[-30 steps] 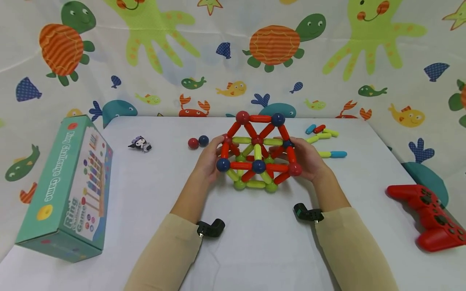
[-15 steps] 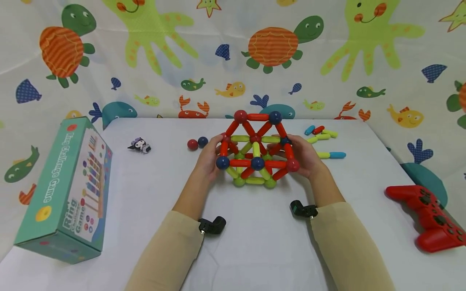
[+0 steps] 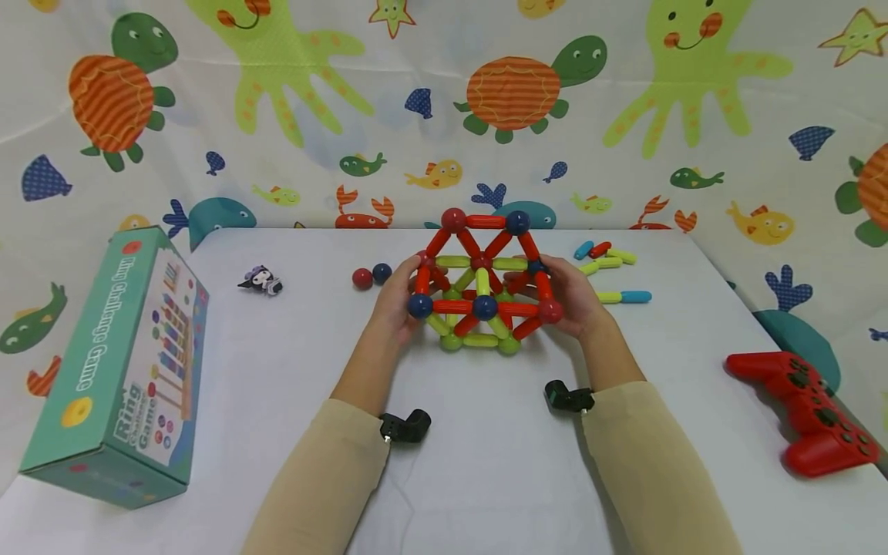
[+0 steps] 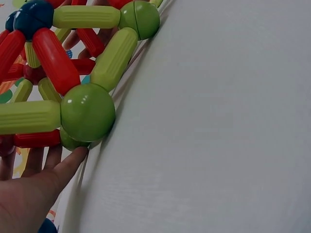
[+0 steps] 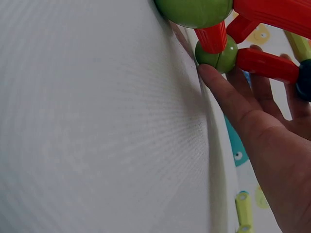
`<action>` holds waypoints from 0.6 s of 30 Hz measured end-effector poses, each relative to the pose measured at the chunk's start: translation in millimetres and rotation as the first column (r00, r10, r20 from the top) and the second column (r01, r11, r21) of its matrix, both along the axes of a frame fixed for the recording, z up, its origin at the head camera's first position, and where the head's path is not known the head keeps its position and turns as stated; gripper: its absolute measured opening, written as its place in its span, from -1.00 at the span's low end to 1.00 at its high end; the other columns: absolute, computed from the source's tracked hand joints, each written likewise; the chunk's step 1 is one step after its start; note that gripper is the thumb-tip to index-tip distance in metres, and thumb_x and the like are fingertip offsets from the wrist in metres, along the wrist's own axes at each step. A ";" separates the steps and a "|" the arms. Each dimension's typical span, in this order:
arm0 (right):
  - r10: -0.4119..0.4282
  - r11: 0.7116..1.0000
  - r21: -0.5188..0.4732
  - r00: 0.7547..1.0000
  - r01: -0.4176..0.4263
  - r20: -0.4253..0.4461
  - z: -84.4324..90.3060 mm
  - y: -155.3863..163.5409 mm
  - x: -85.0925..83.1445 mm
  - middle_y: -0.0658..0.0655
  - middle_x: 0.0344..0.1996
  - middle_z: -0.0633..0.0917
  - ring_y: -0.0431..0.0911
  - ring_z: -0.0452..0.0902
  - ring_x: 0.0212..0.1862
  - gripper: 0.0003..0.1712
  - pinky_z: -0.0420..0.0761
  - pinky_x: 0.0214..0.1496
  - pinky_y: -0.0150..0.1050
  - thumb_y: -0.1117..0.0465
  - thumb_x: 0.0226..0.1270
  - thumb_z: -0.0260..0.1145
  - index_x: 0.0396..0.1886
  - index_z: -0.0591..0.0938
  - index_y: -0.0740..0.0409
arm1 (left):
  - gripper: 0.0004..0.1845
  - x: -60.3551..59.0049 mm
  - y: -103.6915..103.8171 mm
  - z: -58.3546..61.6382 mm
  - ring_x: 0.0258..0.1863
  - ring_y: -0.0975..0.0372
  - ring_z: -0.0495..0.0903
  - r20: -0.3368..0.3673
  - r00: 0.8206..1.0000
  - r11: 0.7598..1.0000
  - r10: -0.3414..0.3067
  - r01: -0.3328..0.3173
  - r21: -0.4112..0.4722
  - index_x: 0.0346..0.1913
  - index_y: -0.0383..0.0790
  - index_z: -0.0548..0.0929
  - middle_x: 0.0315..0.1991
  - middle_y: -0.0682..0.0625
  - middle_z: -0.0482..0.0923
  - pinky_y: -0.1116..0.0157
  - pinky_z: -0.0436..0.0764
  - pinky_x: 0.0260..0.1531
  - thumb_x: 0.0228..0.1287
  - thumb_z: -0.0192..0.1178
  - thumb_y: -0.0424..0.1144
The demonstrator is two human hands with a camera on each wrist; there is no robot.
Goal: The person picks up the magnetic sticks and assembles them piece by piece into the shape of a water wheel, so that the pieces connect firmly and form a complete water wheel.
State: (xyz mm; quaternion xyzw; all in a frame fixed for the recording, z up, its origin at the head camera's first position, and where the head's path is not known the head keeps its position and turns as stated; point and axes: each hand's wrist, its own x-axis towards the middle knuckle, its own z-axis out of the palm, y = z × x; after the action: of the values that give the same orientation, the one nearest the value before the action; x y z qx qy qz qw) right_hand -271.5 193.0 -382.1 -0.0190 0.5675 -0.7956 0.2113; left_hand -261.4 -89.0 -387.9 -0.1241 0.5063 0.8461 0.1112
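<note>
Left hand (image 3: 394, 303): fingertips hidden behind the rod-and-ball structure (image 3: 479, 285); in the left wrist view the palm is cut off by the lower left corner.
Right hand (image 3: 572, 297): fingers partly hidden behind the structure's right side; cut off by the right edge in the right wrist view.
Rod-and-ball structure: far lower rods hidden behind nearer ones; both wrist views cut it off at the top edge.
Small figurine (image 3: 260, 279), left of the left hand: too small to tell details.
Red game controller (image 3: 808, 412), right of the right hand: far grip cut off near the frame edge.
Ring Challenge Game box (image 3: 114, 370): small print illegible.
</note>
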 end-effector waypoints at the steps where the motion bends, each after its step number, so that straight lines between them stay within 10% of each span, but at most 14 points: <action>1: 0.002 1.000 -0.003 1.000 -0.002 -0.002 -0.1 -1.1 -0.3 0.12 0.24 0.63 0.12 0.36 0.42 -0.47 0.65 0.22 -0.04 -0.17 0.63 -0.02 0.36 0.51 -0.02 | -0.52 0.0 -1.0 -0.2 0.28 0.06 0.59 0.002 1.000 1.000 0.002 -0.002 0.000 0.35 0.05 0.53 0.24 -0.05 0.63 0.12 0.49 0.41 0.51 0.14 0.14; 12: -0.022 0.986 0.165 0.999 0.017 0.032 5.7 16.9 0.3 0.13 0.56 0.26 0.11 0.15 0.58 -0.39 0.24 0.60 0.15 -0.24 0.59 0.06 0.46 0.32 -0.10 | -0.56 2.4 -20.0 4.1 0.37 0.08 0.44 -0.018 1.000 0.999 -0.002 0.001 -0.043 0.36 0.01 0.57 0.40 -0.03 0.42 0.19 0.51 0.39 0.54 0.13 0.06; 15: -0.072 0.947 0.309 0.995 0.089 -0.068 8.0 32.8 2.4 0.15 0.47 0.40 0.02 0.37 0.44 -0.29 0.49 0.46 -0.12 -0.26 0.58 0.09 0.50 0.35 0.05 | -0.57 5.8 -26.3 5.9 0.32 0.08 0.44 -0.010 1.000 0.997 -0.013 0.012 -0.078 0.36 0.06 0.57 0.37 -0.02 0.43 0.24 0.60 0.27 0.57 0.09 0.06; 18: -0.153 0.828 0.506 0.965 0.243 -0.213 10.8 52.1 8.4 0.18 0.31 0.56 -0.05 0.57 0.21 -0.30 0.67 0.12 -0.39 -0.21 0.58 0.13 0.47 0.43 0.15 | -0.58 9.3 -31.2 7.5 0.27 0.06 0.47 -0.011 0.999 0.993 -0.043 0.042 -0.110 0.36 0.08 0.57 0.34 -0.04 0.45 0.27 0.65 0.14 0.57 0.07 0.07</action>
State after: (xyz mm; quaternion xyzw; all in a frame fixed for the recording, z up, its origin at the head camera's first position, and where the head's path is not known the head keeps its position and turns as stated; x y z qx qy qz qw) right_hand -263.1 245.0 -371.2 0.0339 0.7783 -0.6222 0.0775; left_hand -252.1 -120.1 -380.4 -0.1137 0.5554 0.8151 0.1189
